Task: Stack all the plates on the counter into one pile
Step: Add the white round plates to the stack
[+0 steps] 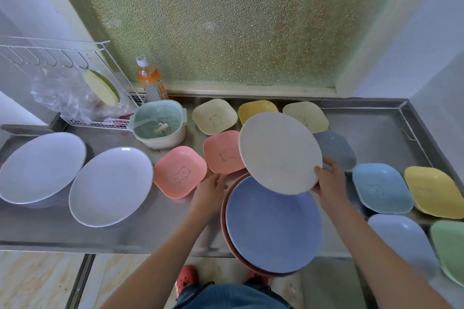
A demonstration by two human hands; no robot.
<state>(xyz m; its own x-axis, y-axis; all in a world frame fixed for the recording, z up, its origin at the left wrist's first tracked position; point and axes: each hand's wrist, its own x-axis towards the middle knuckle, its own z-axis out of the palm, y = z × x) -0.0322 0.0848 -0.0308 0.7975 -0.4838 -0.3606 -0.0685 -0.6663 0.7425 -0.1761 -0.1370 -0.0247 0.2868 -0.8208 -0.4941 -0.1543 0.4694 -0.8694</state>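
Your right hand (329, 180) pinches the rim of a round cream plate (280, 152), tilted above the blue plate (273, 228) topping the pile at the bench (150, 221) edge. Your left hand (211, 190) rests open-fingered beside the pile. The cream plate looks light, stiff and smooth; hold it by opposite rims.

**Brushed Steel, Matt Plastic, Pebbled Glass**

Dull brushed stainless steel for the counter (130, 231), faintly streaked. Matt, finely speckled plastic on the cream plate (278, 153) at 12 o'clock and the blue plate (271, 228) beneath. Smoother, slight sheen on the white plates (110, 185) at 9 o'clock. Pebbled, frosted glass in the window (226, 20). White-coated wire for the rack (75, 52); crinkled clear plastic for the bag (62, 93).
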